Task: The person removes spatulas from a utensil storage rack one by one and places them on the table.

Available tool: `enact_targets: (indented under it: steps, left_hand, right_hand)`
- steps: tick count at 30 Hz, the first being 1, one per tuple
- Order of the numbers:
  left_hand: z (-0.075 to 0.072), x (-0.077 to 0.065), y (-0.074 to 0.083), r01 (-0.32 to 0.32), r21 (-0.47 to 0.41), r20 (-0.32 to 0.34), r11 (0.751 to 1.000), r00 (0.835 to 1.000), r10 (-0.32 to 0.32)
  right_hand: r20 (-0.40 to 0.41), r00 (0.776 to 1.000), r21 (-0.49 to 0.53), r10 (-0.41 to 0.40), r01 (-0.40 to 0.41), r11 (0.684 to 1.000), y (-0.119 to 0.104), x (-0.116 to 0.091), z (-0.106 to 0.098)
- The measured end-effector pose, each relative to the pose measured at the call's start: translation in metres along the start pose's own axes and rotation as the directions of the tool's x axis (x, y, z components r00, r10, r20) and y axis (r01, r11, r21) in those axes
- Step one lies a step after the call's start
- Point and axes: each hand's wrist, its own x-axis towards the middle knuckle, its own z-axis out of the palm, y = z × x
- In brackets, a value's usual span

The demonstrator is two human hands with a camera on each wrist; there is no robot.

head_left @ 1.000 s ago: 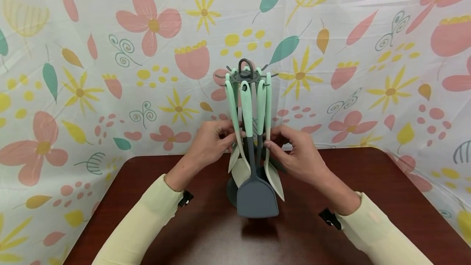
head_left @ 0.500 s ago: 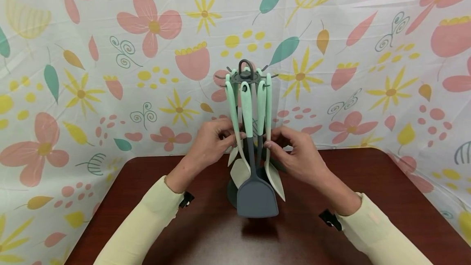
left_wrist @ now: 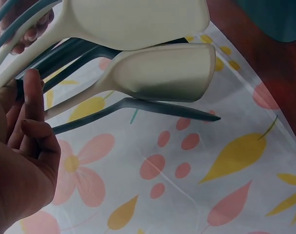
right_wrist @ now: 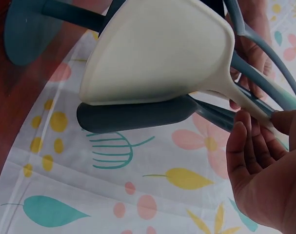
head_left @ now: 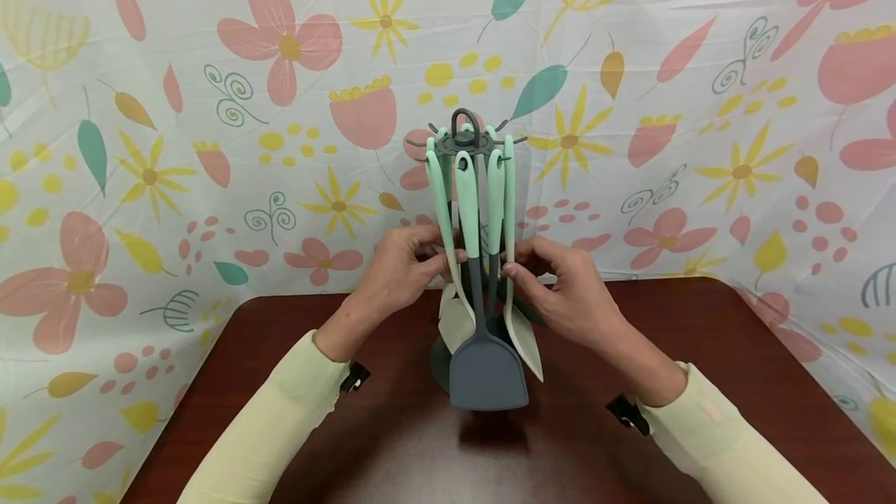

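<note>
A dark grey rotating utensil rack (head_left: 467, 143) stands upright, hung with several mint-handled utensils. My left hand (head_left: 395, 271) pinches the shaft of the cream spatula (head_left: 458, 325) on the rack's left side, thumb in front and fingers curled behind. On the other side, my right hand (head_left: 570, 286) pinches the shaft of a second cream spatula (head_left: 523, 342); its broad blade (right_wrist: 162, 53) fills the right wrist view. A grey turner (head_left: 488, 373) hangs at the front between both hands. Behind the left spatula, another cream utensil (left_wrist: 162, 73) shows in the left wrist view. The rack's post is mostly hidden.
The rack's round grey base (head_left: 439, 368) rests on a dark reddish-brown table (head_left: 336, 426). Close behind the table hangs a white cloth (head_left: 294, 154) printed with flowers and leaves. A dark grey utensil (right_wrist: 138, 117) hangs close below the right spatula's blade in the right wrist view.
The rear cream utensil on the left has swung inward toward the rack and now sits mostly behind the front left spatula. Both hands keep their places; the head view shifts slightly.
</note>
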Motion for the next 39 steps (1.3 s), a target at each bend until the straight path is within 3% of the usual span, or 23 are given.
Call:
enact_targets:
  steps: [14,25,39]
  left_hand:
    - [-0.0018,0.0038,-0.0013,-0.024,-0.059,0.019,0.998,0.999,0.025]
    - [-0.0017,0.0015,-0.0023,-0.01,-0.058,0.028,0.998,1.0,0.012]
    - [-0.0032,0.0019,-0.0038,-0.054,-0.058,0.027,0.997,0.998,0.055]
  right_hand:
    - [-0.02,1.0,-0.008,-0.01,0.01,1.0,0.0,0.0024,-0.002]
    - [-0.028,0.999,-0.007,-0.024,0.023,1.0,-0.0002,0.0025,-0.0046]
    - [-0.04,0.999,-0.02,-0.017,0.017,1.0,-0.0028,0.0029,-0.0074]
